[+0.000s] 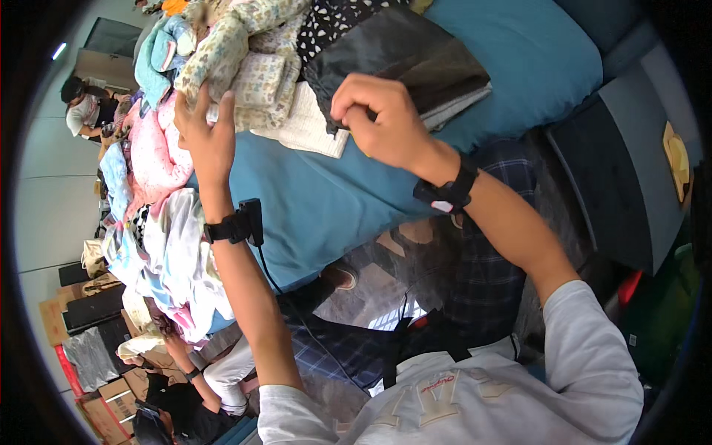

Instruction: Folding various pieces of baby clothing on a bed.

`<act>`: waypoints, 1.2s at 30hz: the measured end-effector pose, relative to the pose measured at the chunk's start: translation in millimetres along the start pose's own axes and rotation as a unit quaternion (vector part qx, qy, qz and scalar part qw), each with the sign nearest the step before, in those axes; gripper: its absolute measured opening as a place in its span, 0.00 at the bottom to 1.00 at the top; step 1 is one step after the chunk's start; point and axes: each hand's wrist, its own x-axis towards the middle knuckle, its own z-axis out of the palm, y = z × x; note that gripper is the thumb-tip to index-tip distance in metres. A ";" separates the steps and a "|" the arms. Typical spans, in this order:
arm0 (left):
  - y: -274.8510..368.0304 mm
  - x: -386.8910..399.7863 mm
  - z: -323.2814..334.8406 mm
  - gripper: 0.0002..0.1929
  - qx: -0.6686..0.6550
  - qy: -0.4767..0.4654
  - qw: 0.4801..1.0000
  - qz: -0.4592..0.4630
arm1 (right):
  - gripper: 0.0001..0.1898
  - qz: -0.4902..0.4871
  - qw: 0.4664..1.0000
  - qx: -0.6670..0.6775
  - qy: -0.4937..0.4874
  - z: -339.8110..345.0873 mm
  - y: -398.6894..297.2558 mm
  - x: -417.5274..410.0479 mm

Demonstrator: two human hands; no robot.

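My right hand (384, 122) is curled around the near edge of a dark sheer cloth (411, 61), and a sliver of something yellow shows beneath the fingers. Under that cloth lies a white ribbed fabric (311, 125), spread on the blue bed sheet (317, 194). My left hand (206, 133), fingers spread, is at a rolled cream fabric with a small print (217, 55); whether the fingertips touch it is unclear. Beside the roll sits a folded piece of similar print (258, 78). A black fabric with white spots (339, 22) lies behind the dark cloth.
Pink garments (158, 150) and a pale multicoloured heap (178, 261) cover the bed's left side. One person (92, 108) stands at the far left; another (189, 406) sits lower left, handling fabric. Cardboard boxes (114, 403) stack there. A dark padded piece (601, 172) stands at right.
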 end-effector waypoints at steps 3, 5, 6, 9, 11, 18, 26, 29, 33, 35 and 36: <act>-19.9 -8.2 -27.0 0.15 -0.123 0.003 0.992 0.025 | 0.09 0.016 0.999 0.008 -0.032 14.8 -4.8 -0.3; -27.1 -24.1 -49.0 0.13 -0.111 0.018 0.992 0.059 | 0.07 -0.003 0.999 0.008 -0.043 23.6 -12.3 -0.3; -24.1 -33.2 -64.9 0.12 -0.128 0.016 0.991 0.027 | 0.07 0.008 0.998 0.033 -0.058 27.8 -15.1 -0.7; -8.1 -60.6 -103.1 0.10 -0.129 0.033 0.991 -0.030 | 0.06 0.045 0.991 0.063 -0.109 33.1 -11.4 -7.8; -3.4 -81.1 -133.5 0.10 -0.110 0.080 0.990 -0.023 | 0.08 0.072 0.985 0.069 -0.139 37.9 -10.8 -11.1; -77.9 -148.5 -232.1 0.17 -0.342 0.133 0.891 -0.267 | 0.32 0.036 0.967 -0.018 -0.251 62.2 -17.3 -33.5; -63.9 -246.2 -182.7 0.45 -0.196 -0.185 0.913 -0.305 | 0.34 0.025 0.881 -0.174 -0.439 79.9 12.5 -72.2; -66.3 -248.8 -194.8 0.41 -0.128 -0.226 0.925 -0.278 | 0.32 0.068 0.927 -0.128 -0.346 87.8 11.4 -74.5; 3.2 -257.8 -202.3 0.32 -0.435 -0.453 0.710 -0.317 | 0.26 0.094 0.941 0.084 -0.313 94.9 -2.0 -56.7; 9.7 -246.9 -207.0 0.33 -0.448 -0.575 0.655 -0.200 | 0.26 0.032 0.942 0.114 -0.313 93.4 -52.0 -50.9; 6.2 -248.6 -205.8 0.32 -0.489 -0.480 0.699 -0.208 | 0.28 -0.045 0.935 0.161 -0.313 102.0 -61.8 -50.0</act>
